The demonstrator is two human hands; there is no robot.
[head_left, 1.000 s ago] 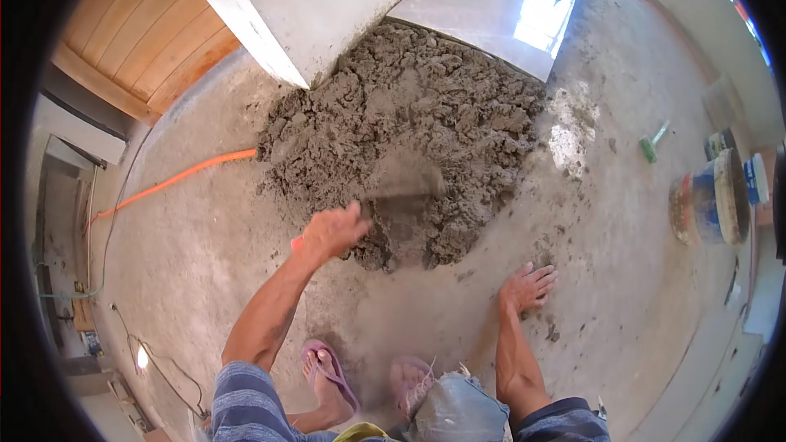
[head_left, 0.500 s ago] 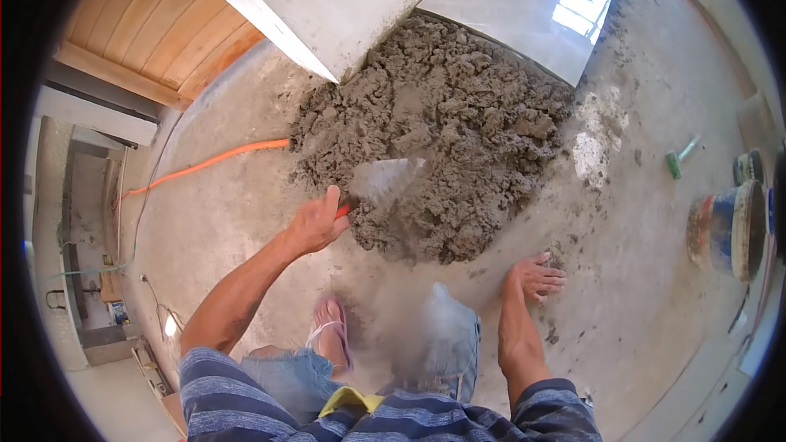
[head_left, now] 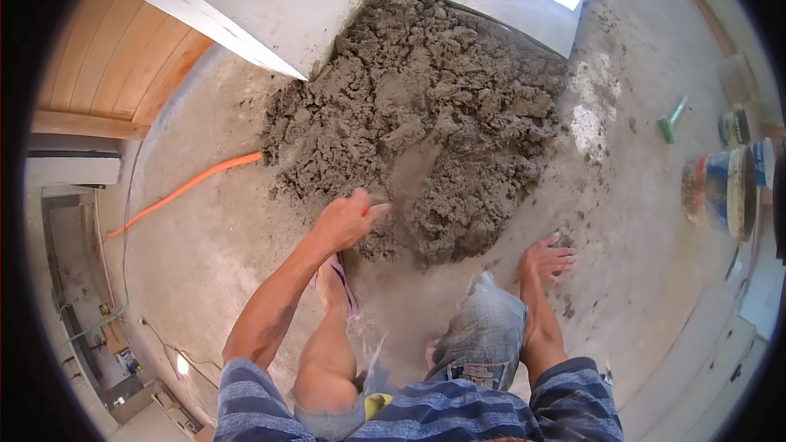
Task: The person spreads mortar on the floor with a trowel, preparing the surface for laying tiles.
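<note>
My left hand (head_left: 350, 221) is closed around the red handle of a trowel (head_left: 365, 210) at the near edge of a mound of wet grey mortar (head_left: 483, 123). Most of the blade is hard to make out from this angle. A smoothed groove runs through the mortar just beyond that hand. Lower right of the mound, my right hand (head_left: 548, 259) rests on the concrete floor (head_left: 467, 311) with its fingers stretched out, holding nothing. Small crumbs of mortar lie around it.
A white wall corner (head_left: 307, 74) and a glossy pale panel (head_left: 491, 0) border the mound. An orange hose (head_left: 180, 196) runs left. At right stand a stained bucket (head_left: 720, 196) and a green-headed brush (head_left: 667, 129). A lit bulb (head_left: 182, 364) lies lower left.
My left hand has turned, so the blade that showed over the mortar is now barely visible. My right hand stays on the floor. The camera view has shifted, and my legs have moved.
</note>
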